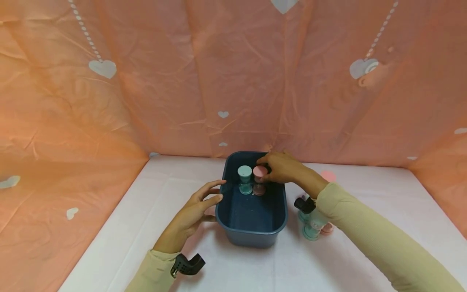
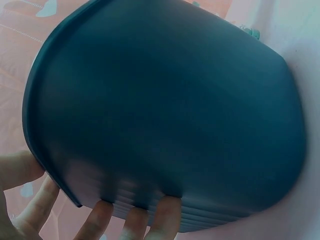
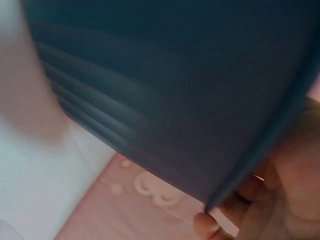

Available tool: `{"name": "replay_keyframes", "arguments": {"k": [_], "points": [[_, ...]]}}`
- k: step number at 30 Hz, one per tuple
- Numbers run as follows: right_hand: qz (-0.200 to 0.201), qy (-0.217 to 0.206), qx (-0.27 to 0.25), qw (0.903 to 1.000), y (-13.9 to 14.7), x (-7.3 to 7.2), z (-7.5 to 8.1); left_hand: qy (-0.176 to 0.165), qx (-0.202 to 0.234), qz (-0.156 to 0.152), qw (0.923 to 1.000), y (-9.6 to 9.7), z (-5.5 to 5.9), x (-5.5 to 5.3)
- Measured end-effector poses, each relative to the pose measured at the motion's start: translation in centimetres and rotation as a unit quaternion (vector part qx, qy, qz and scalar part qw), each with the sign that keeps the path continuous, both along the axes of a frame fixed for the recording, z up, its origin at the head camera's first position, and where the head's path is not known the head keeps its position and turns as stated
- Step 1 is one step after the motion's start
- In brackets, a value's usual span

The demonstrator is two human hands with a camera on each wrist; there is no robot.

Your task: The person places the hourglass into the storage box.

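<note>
A dark blue plastic bin (image 1: pixel 251 239) stands on the white surface. Inside it, side by side, are a small hourglass-shaped container with a mint top (image 1: pixel 245 171) and one with a pink top (image 1: pixel 259 171). My right hand (image 1: pixel 282 167) reaches over the bin's far right rim, finger and thumb pinching the pink top; the right wrist view shows the bin's ribbed outer wall (image 3: pixel 100 90) and part of the hand. At the left, my left hand (image 1: pixel 191 211) touches the bin with spread, slightly bent fingers. Its fingertips (image 2: pixel 167 205) rest against the outer wall in the left wrist view.
Right of the bin, partly hidden under my right forearm, several mint and pink containers (image 1: pixel 311 232) stand together. A pink top (image 1: pixel 328 175) shows behind the arm. An orange-pink sheet with hearts (image 1: pixel 233 81) hangs behind the white surface (image 1: pixel 146 219).
</note>
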State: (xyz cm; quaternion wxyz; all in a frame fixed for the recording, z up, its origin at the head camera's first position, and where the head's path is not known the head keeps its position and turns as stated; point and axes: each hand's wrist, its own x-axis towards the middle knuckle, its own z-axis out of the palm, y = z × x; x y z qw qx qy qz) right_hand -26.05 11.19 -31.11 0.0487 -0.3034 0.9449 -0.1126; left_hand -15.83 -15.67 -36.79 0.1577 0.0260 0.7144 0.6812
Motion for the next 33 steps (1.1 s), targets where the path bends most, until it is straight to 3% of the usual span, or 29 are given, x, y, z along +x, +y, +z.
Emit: {"name": "replay_keyframes", "arguments": {"k": [8,16,24,28,33], "points": [[0.004,-0.028,-0.070,0.9971,2.2,0.8,1.9,0.001,-0.004,0.005,1.0000,0.0,0.0,-0.1],[-0.024,-0.040,-0.143,0.9886,5.4,3.0,3.1,0.001,-0.004,0.004,1.0000,0.1,-0.1,-0.1],[-0.063,-0.036,-0.167,0.9832,8.3,5.2,2.5,-0.001,-0.005,0.004,1.0000,-0.1,-0.2,0.0],[-0.081,-0.042,-0.178,0.9799,10.0,5.4,2.0,0.001,-0.005,0.006,1.0000,-0.2,-0.2,0.0],[-0.107,-0.019,-0.194,0.9750,12.4,5.5,1.1,0.000,-0.006,0.003,1.0000,-0.1,-0.1,0.0]]}}
